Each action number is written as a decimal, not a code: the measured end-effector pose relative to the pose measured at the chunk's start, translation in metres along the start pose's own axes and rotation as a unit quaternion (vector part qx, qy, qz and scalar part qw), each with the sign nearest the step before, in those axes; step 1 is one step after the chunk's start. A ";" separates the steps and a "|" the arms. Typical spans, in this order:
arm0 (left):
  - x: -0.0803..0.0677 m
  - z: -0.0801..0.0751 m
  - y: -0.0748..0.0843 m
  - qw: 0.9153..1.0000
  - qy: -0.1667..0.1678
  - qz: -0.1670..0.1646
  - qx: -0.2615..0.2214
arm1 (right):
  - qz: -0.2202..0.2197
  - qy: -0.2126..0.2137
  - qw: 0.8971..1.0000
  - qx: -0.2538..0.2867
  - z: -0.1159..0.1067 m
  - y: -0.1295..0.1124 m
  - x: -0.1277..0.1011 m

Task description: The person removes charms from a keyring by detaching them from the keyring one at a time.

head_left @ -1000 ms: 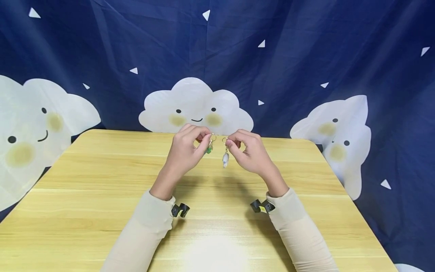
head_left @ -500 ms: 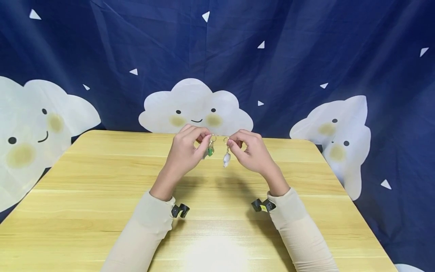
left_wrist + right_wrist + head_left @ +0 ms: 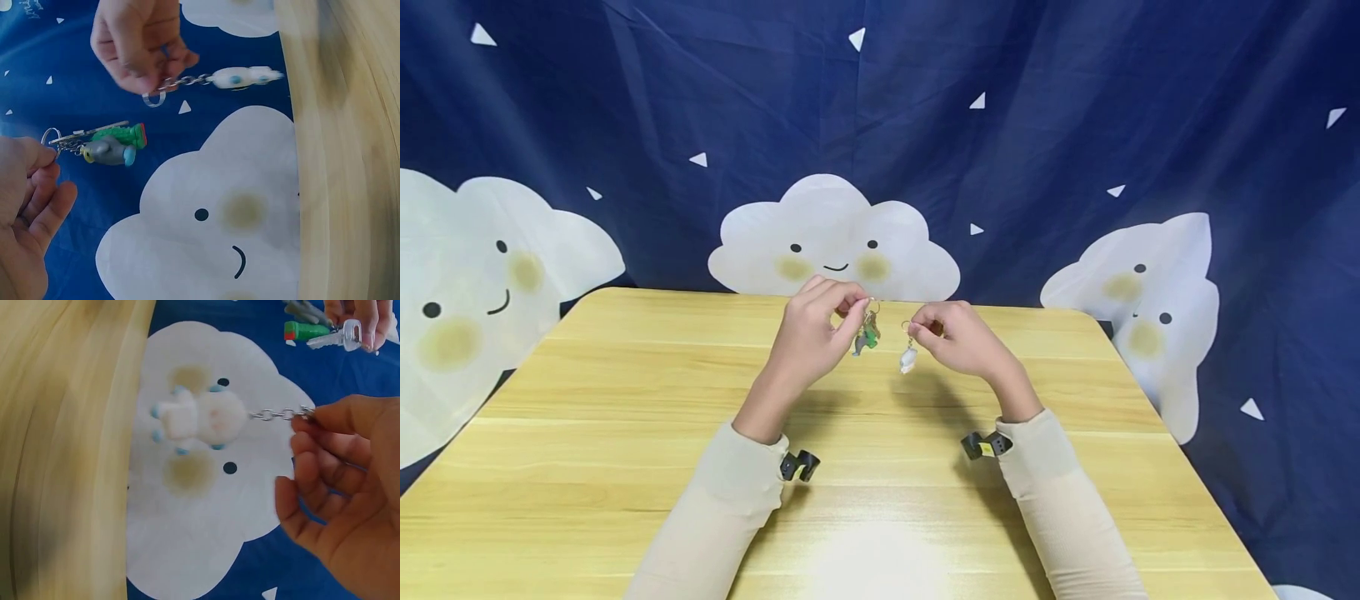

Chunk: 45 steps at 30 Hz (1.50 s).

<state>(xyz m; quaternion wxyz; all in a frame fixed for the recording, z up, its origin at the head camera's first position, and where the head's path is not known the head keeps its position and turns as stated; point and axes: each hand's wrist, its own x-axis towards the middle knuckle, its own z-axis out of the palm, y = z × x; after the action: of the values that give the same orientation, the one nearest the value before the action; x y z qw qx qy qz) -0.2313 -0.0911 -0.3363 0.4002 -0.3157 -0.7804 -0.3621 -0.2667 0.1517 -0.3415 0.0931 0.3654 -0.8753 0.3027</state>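
Above the far middle of the wooden table (image 3: 625,417), my left hand (image 3: 852,308) pinches a key ring (image 3: 51,135) with a green charm (image 3: 120,134), a grey charm (image 3: 106,152) and a silver key (image 3: 338,339) hanging from it. Close to its right, my right hand (image 3: 919,327) pinches the chain (image 3: 281,414) of a white charm with blue dots (image 3: 908,360), which dangles below the fingers. A small split ring (image 3: 153,99) hangs at that chain's top. The two bunches are apart, with a small gap between them.
A dark blue cloth with smiling white clouds (image 3: 833,237) hangs right behind the table's far edge. Black wrist cameras (image 3: 799,465) (image 3: 987,446) sit on both cream sleeves. The tabletop (image 3: 62,456) shows only bare wood around the hands.
My right hand has moved a little right and down with the white charm, widening the gap to the left hand's bunch. The left hand has stayed nearly still.
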 end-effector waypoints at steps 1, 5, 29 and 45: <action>0.000 0.000 0.000 1.000 0.000 0.001 0.001 | 0.008 -0.015 1.000 0.001 0.000 0.001 0.000; -0.001 0.000 -0.001 1.000 0.000 -0.001 0.003 | 0.039 -0.081 0.996 0.004 0.000 0.007 0.000; -0.005 -0.001 -0.005 1.000 -0.007 -0.007 0.010 | 0.108 -0.133 0.985 0.000 0.034 0.059 0.024; -0.004 0.001 -0.003 1.000 -0.016 -0.004 0.015 | 0.160 -0.194 0.966 0.058 0.044 0.111 0.037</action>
<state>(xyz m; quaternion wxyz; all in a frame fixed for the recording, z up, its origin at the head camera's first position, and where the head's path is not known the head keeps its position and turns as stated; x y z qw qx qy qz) -0.2319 -0.0926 -0.3412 0.3911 -0.3122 -0.7933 -0.3467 -0.3676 0.1652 -0.4137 -0.1490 0.2775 -0.9045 0.2874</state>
